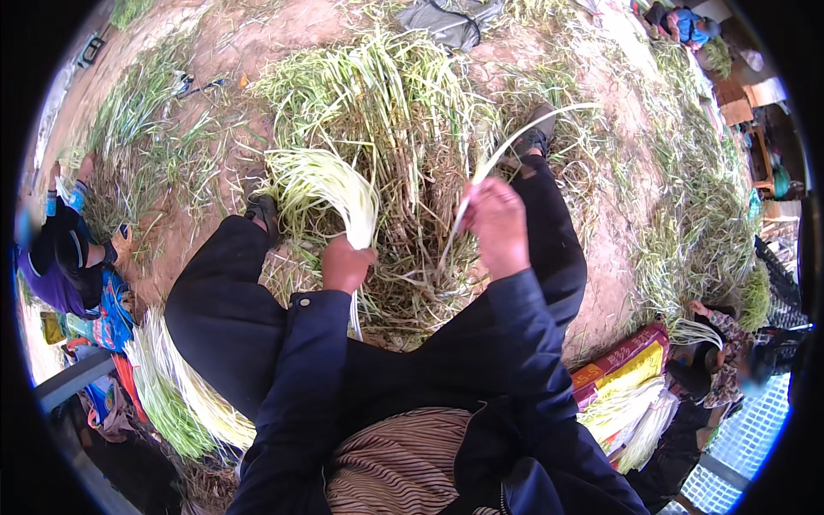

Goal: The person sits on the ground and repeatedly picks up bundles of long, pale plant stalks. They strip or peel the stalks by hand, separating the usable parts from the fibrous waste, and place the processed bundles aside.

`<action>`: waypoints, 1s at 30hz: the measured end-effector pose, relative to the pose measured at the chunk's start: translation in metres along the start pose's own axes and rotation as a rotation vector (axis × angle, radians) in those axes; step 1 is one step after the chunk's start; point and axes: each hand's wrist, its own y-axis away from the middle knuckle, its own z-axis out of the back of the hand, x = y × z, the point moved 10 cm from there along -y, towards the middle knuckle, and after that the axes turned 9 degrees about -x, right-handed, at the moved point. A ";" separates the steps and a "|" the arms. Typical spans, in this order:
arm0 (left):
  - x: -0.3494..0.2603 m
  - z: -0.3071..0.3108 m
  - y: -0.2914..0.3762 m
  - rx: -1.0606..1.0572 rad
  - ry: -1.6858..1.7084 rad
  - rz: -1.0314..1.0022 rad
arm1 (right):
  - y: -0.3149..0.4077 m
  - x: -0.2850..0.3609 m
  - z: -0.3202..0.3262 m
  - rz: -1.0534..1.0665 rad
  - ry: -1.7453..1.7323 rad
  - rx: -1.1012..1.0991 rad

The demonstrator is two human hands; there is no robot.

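My left hand (347, 262) is closed around a bundle of pale, peeled green stalks (328, 183), whose leafy ends fan out and droop to the left. White lower ends of the bundle stick out below the fist. Between the fingers of my right hand (499, 225) is a single pale stalk (508, 145), its tip curving up to the right; a thin strand hangs beneath that hand. A large heap of unpeeled stalks (399, 122), green on top and brown lower down, lies on the ground between my feet.
Sorted stalk bundles (174, 393) lie by my left thigh, others (624, 412) on a printed sack (624, 364) at right. Leaf litter (695, 225) covers the dirt floor. People (64, 257) sit at left, at right and far right. A grey cloth (444, 22) lies beyond the heap.
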 end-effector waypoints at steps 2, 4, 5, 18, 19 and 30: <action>-0.021 0.010 0.005 0.032 0.170 0.172 | 0.018 -0.041 -0.005 -0.144 0.106 -0.049; -0.031 0.021 0.004 -0.011 0.374 0.146 | 0.034 -0.073 -0.018 -0.143 0.225 0.037; -0.034 0.025 0.003 -0.021 0.494 0.149 | 0.043 -0.086 -0.024 -0.201 0.225 0.055; -0.061 0.016 0.013 0.071 0.551 0.139 | 0.075 -0.120 -0.060 0.023 0.568 0.268; -0.062 0.016 0.013 0.064 0.548 0.138 | 0.076 -0.119 -0.061 0.018 0.579 0.263; -0.036 0.012 0.003 -0.041 0.227 -0.011 | 0.054 -0.100 -0.035 -0.137 0.102 0.064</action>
